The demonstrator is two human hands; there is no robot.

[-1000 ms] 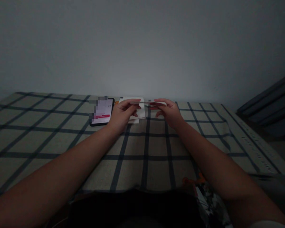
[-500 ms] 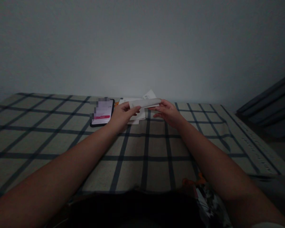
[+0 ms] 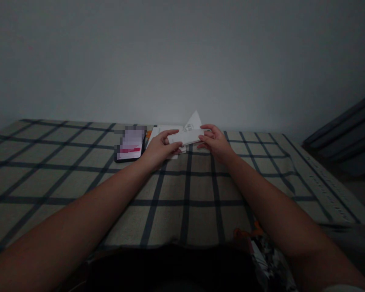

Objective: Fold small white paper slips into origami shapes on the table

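Both hands pinch a small white box (image 3: 187,136) between them at the far middle of the checked cloth (image 3: 185,190). Left hand (image 3: 159,147) has thumb and fingers closed on the box's left end; right hand (image 3: 215,142) is closed on the right end, thumb on the near side. The box is held just off the cloth, long side running left-right, and a flap (image 3: 194,121) sticks up at its far edge with a printed label on it, too small to read.

Looks like thin cardboard: light, fairly stiff, but the walls would dent if squeezed hard and the open flap could tear or crease. Smooth surface, so maybe a bit slippery. Best held at the short ends or corners, where it is stiffest, not by the flap.

More white papers (image 3: 167,132) lie flat under and just left of the box. A phone (image 3: 130,144) with a lit screen lies on the cloth just left of the left hand, not touched. Dim light; fine detail is hard to tell.
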